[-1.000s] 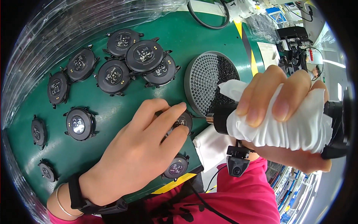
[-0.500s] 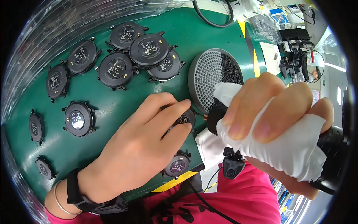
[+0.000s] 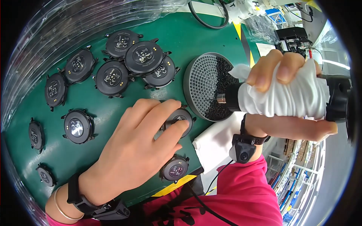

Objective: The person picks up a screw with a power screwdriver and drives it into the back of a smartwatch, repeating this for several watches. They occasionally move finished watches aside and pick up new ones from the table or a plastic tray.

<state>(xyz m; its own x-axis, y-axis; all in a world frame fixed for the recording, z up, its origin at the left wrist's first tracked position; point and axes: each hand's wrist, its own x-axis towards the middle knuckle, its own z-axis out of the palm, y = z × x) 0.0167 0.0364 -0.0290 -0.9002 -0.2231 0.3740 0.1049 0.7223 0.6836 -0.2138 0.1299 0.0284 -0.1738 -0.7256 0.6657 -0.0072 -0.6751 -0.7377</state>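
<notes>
My left hand (image 3: 130, 145) lies over a black smartwatch body (image 3: 184, 117) on the green mat, its fingers bent around the case and holding it. The watch is back side up and partly hidden under the fingers. My right hand (image 3: 266, 71) grips a black electric screwdriver (image 3: 232, 97) whose barrel is wrapped in white cloth (image 3: 283, 94). Its metal tip points left, over the round grey screw tray (image 3: 187, 88). Small black screws (image 3: 222, 77) heap along the tray's right side, and rows of holes cover the rest. Another watch body (image 3: 176, 168) lies just below my left hand.
Several watch bodies (image 3: 143, 56) lie back side up at the far middle, some overlapping, with more along the left (image 3: 78, 126). Clear plastic trays (image 3: 75, 26) line the far left edge. White cloth (image 3: 217, 141) lies at the mat's near-right corner. A black cable loop (image 3: 211, 26) sits at the back.
My right hand has lifted and turned the screwdriver away from the watch, bringing its tip over the screw tray. My left hand stays on the watch.
</notes>
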